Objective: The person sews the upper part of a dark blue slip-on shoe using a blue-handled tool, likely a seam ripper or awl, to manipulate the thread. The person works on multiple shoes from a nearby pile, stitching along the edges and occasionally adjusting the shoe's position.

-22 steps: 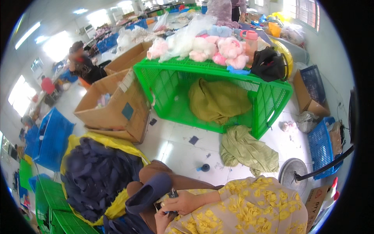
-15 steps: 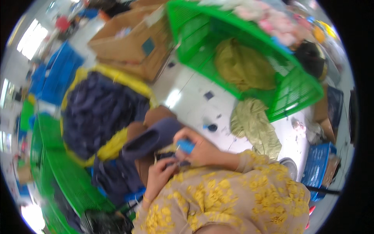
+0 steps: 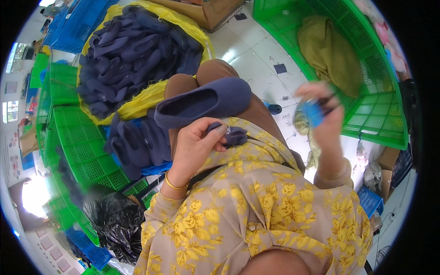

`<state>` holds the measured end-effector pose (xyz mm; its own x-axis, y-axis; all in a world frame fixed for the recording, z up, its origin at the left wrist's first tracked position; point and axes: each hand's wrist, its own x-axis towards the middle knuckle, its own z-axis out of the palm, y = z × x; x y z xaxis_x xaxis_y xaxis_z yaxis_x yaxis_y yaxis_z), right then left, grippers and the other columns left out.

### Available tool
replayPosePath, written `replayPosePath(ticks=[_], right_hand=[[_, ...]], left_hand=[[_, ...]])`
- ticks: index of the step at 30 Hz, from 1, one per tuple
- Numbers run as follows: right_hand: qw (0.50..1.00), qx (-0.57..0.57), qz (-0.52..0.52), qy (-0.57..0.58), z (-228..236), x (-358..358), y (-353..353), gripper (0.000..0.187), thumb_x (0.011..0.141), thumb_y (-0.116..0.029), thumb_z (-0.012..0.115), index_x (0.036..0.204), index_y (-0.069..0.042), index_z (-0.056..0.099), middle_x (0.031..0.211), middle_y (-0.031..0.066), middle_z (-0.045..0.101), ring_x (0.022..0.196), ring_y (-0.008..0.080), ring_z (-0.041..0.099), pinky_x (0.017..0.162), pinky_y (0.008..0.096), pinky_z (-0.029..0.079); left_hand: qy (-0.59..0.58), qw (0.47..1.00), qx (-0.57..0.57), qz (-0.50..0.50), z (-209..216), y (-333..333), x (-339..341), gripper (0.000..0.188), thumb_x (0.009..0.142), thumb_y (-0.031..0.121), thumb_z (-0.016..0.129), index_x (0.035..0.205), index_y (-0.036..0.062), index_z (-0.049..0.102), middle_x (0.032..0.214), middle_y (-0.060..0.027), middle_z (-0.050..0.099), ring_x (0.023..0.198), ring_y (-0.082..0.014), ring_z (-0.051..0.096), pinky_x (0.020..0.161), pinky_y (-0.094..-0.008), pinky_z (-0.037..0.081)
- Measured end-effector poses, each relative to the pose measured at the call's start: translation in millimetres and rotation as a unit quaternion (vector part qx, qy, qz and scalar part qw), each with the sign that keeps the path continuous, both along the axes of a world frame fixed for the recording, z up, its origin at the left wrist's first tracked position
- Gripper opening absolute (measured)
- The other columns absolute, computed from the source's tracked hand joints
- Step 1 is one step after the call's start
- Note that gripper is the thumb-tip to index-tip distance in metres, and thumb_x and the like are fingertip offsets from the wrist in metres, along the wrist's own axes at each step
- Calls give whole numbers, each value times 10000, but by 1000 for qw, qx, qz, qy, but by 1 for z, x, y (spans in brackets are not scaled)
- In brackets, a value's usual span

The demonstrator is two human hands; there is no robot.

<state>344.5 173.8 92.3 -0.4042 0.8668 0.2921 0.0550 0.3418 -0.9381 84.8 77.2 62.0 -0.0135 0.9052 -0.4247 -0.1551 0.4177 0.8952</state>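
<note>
A navy fabric slipper (image 3: pixel 234 95) lies across my lap on the brown trousers, its opening upward. My left hand (image 3: pixel 195 144) is closed in a pinch on a small dark navy fabric piece (image 3: pixel 237 136), bow-like in shape, just below the slipper. Off to the right, my right hand (image 3: pixel 331 121) is raised and smeared by motion. Its fingers are round a small blue object (image 3: pixel 313 113) with a dark part beside it; the blur hides its kind.
A yellow sack (image 3: pixel 207 41) full of navy slippers stands at upper left. More slippers (image 3: pixel 137 142) are stacked left of my knees. Green crates flank me, the right one (image 3: pixel 387 87) holding olive cloth (image 3: pixel 327 55). A black plastic bag (image 3: pixel 114 220) sits at lower left; a dark spool (image 3: pixel 275 109) lies on the floor.
My right hand has swung away to the right from beside my left hand, carrying the blue object. My left hand keeps the fabric piece near the slipper. The view has shifted.
</note>
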Motion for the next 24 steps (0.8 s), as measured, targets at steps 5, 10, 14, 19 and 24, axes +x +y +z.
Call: replayPosePath(ticks=[5,10,14,19,24], right_hand=[[923,258,65,-278,-31,-42,-29,502,636,-68,705,1131,-125,642,804,20,544,598,215,538,501,342,414],[967,110,34,-229,-44,-48,-21,362,692,-43,690,1049,-91,661,790,49,583,643,221,581,549,333,456],[987,-96,-25,-130,-68,-58,-6,202,851,-79,656,1047,-33,651,830,101,639,684,177,600,621,288,464],[971,-223,-14,-90,-78,-83,3,176,904,-102,626,1051,-5,641,857,101,661,723,124,575,676,271,463],[971,-216,1,-99,-86,-85,0,152,913,-122,629,1011,-7,624,834,97,667,705,143,583,673,287,472]], left_hand=[[-46,999,-6,-27,5,13,5,165,957,112,613,1054,-18,643,788,-35,657,628,-61,607,601,-199,518],[57,997,56,6,3,24,-3,187,982,129,570,1075,-20,635,858,-43,673,744,-80,619,701,-215,506],[289,951,90,-61,-10,54,-35,234,977,140,565,1116,-37,629,976,-55,684,860,-93,612,792,-220,483],[52,996,-76,-15,-18,64,-22,307,947,130,583,1180,-71,592,1087,-106,665,947,-140,627,847,-252,501],[-100,983,-102,113,-19,38,-3,314,930,100,582,1189,-77,579,1098,-122,655,998,-177,620,913,-301,490]])
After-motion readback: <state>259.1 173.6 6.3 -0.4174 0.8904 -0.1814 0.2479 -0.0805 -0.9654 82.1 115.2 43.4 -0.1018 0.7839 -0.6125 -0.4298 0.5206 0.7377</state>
